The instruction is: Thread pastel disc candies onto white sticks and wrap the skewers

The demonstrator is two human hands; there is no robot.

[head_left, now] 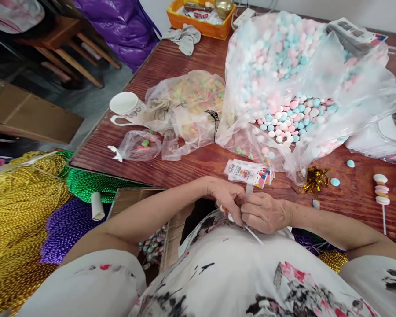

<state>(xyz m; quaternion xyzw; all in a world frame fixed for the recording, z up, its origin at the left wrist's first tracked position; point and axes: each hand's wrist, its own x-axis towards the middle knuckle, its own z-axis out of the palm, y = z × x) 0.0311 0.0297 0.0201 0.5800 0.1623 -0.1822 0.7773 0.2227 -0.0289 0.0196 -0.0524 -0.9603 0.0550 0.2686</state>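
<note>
Close to my body, at the table's front edge, both hands are closed together around a candy stick (253, 234). Its thin white stick slants down to the right below the fingers. My left hand (227, 198) grips the upper end, where a bit of white and bright colour shows; most of it is hidden. My right hand (266, 213) pinches beside it, fingers touching the left hand. A small pale strip (250, 188) stands up between the hands. Just beyond lie printed paper labels (246, 171). Another candy stick (382, 190), stacked with white, pink and orange pieces, lies at the right.
A big plastic bag (260, 57) of pastel candies spreads open at the back. Left of it are a bag of coloured candies (191, 92), a white mug (123, 103) and an orange tray (201, 28). Gold tinsel (317, 179) lies right. Bead strands (16, 207) fill the lower left.
</note>
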